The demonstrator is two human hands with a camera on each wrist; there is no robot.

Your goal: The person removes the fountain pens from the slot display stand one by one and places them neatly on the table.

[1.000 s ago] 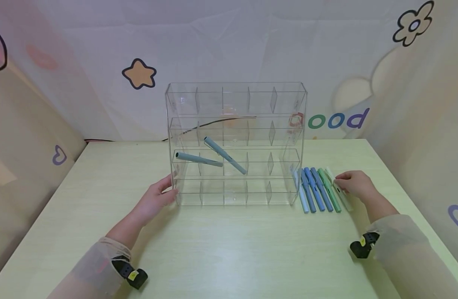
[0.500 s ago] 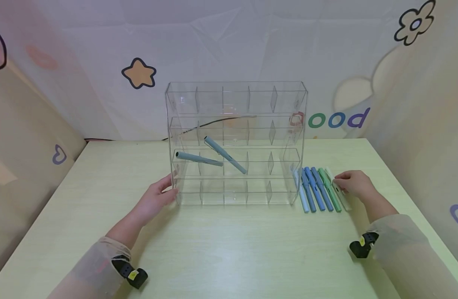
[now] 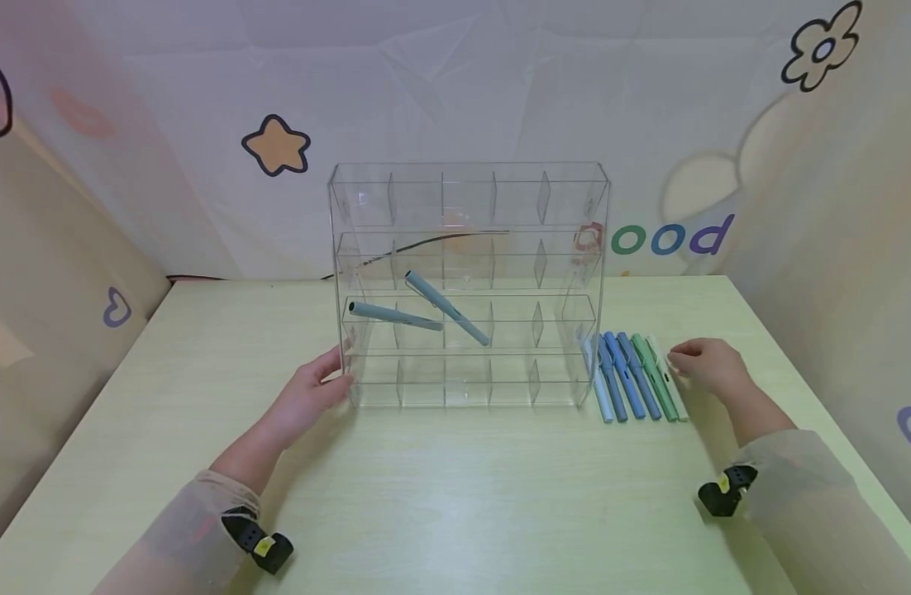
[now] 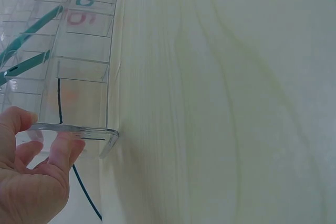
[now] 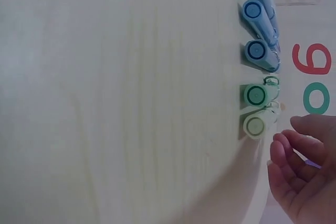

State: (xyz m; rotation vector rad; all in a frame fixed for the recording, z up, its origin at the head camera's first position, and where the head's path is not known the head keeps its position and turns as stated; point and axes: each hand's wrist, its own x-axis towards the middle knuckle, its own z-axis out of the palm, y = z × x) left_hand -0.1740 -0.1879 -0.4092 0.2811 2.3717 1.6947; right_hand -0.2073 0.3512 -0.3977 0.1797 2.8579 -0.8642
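A clear acrylic rack (image 3: pixel 467 395) with several divided tiers stands upright mid-table. My left hand (image 3: pixel 307 392) grips its lower left side; in the left wrist view the thumb and fingers pinch the side panel (image 4: pixel 73 128). Two grey-teal pens, one (image 3: pixel 396 316) nearly level and the other (image 3: pixel 448 308) slanted, lie in the rack. To its right is a row of capped pens: a light blue pen (image 3: pixel 603 397), several darker blue pens (image 3: pixel 632 384), a green pen (image 3: pixel 658 384) and a whitish pen (image 3: pixel 670 387). Loosely curled and holding nothing, my right hand (image 3: pixel 712 368) is beside the whitish pen.
The pale wooden table (image 3: pixel 455 496) reaches back to a patterned cloth backdrop (image 3: pixel 455 99). A dark cord (image 4: pixel 86 195) runs behind the rack. The light blue pen lies right against the rack's right side.
The whitish pen has shifted left against the green one, and my right hand has let go of it and drawn slightly right. My left hand and the rack stay put.
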